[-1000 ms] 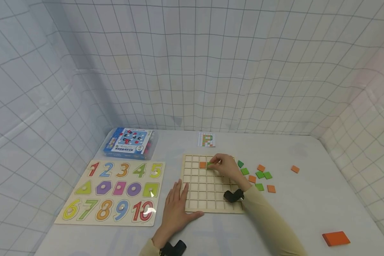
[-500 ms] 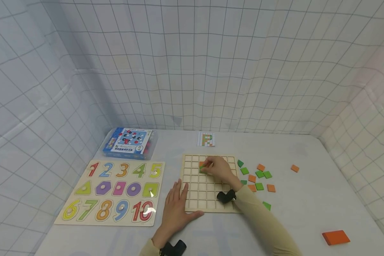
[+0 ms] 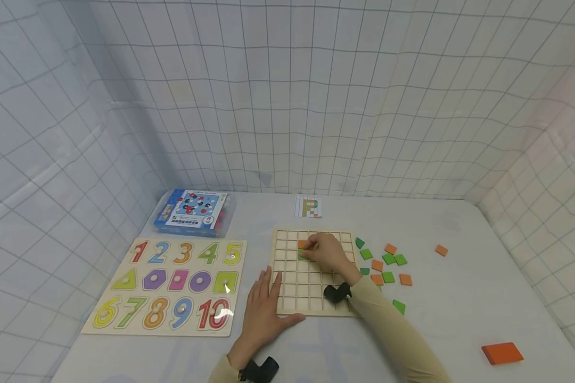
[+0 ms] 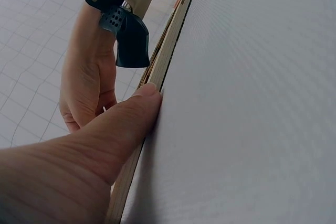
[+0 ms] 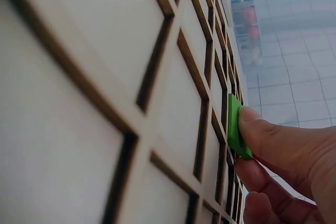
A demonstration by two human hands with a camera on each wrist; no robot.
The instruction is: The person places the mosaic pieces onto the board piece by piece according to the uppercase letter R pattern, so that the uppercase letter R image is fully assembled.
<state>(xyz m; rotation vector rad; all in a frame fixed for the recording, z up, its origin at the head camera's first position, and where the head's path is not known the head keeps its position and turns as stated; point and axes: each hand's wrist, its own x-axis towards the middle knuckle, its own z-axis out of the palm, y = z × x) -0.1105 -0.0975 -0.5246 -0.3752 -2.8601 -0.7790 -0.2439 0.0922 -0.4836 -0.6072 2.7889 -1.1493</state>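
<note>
A wooden grid board (image 3: 289,304) lies on the table. My right hand (image 3: 329,252) is over its upper part and pinches a green square tile (image 5: 234,125) between thumb and fingers. That tile is at a cell just below an orange tile (image 3: 301,244) set in the grid. In the right wrist view the green tile stands a little proud of the grid bars. My left hand (image 3: 264,314) rests by the board's lower left corner with its fingers straight. Its thumb (image 4: 137,109) touches the board's edge in the left wrist view.
Several loose green tiles (image 3: 388,277) and orange tiles (image 3: 405,279) lie right of the board. A pattern card (image 3: 309,206) is behind it. Left are a number puzzle (image 3: 167,284) and a blue plastic box (image 3: 194,213). An orange block (image 3: 502,353) sits at front right.
My right hand has shifted left and toward me, bringing the green tile from beside the orange tile to just below it. The left hand has stayed in place.
</note>
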